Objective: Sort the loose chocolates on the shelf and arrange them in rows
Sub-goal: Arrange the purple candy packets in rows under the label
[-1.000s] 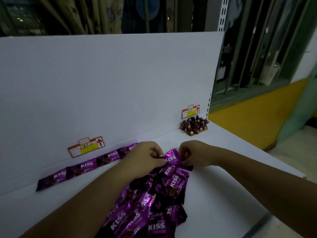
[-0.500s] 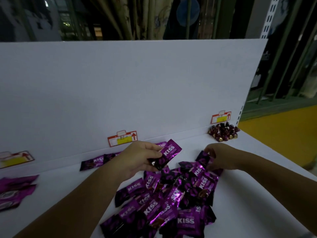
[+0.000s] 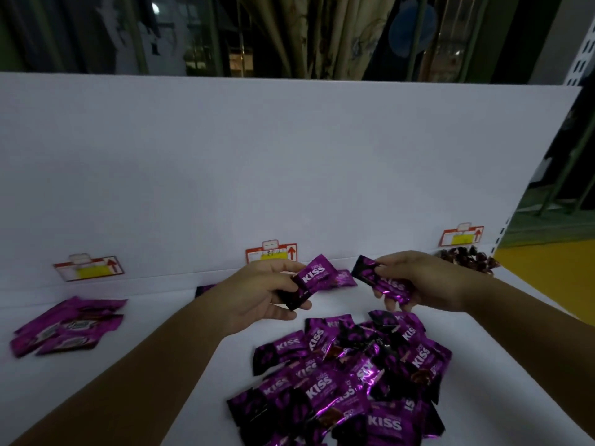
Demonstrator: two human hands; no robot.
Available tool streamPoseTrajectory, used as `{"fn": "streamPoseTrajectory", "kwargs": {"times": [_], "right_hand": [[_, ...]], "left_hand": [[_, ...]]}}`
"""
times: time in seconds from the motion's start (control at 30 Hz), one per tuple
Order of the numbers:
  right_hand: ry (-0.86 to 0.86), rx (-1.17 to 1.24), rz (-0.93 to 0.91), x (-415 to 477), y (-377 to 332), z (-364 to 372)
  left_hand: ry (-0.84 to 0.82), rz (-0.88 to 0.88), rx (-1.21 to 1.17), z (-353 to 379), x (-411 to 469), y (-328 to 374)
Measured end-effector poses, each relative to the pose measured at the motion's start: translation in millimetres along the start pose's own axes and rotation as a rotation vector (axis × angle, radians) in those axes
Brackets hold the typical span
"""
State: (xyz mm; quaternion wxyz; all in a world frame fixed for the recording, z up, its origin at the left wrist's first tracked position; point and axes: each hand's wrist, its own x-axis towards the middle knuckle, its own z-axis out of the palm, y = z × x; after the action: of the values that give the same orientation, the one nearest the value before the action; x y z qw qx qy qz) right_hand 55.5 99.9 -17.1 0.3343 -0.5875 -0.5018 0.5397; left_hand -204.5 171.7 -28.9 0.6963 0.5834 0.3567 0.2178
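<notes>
We see left hand (image 3: 260,296) pinching glossy purple foil KISS chocolate (image 3: 310,280) at frame centre, long axis running lower left to upper right. Right hand (image 3: 421,280) grips second KISS packet (image 3: 381,280), axis running upper left to lower right. Crinkled pile of KISS chocolates (image 3: 347,381) on white shelf (image 3: 180,317), lower centre. Dark small wrapped chocolates (image 3: 467,259) heaped at right, by back panel.
</notes>
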Motion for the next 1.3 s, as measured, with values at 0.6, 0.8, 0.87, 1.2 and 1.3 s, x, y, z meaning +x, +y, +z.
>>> {"fn": "streamPoseTrajectory", "kwargs": {"times": [0.6, 0.8, 0.87, 1.2, 1.3], "right_hand": [[-0.344, 0.172, 0.029, 59, -19, 83], [-0.322, 0.069, -0.014, 62, -19, 94], [-0.24, -0.041, -0.042, 62, -17, 98], [0.134, -0.76, -0.305, 76, 0, 123], [0.06, -1.006, -0.417, 77, 5, 128]], "left_hand": [[0.433, 0.194, 0.172, -78, -43, -38], [0.643, 0.441, 0.845, -89, -44, -71], [0.625, 0.487, 0.904, -92, -43, -82], [0.577, 0.425, 1.073, -89, -50, -90], [0.451, 0.42, 1.11, -85, -56, -90]]}}
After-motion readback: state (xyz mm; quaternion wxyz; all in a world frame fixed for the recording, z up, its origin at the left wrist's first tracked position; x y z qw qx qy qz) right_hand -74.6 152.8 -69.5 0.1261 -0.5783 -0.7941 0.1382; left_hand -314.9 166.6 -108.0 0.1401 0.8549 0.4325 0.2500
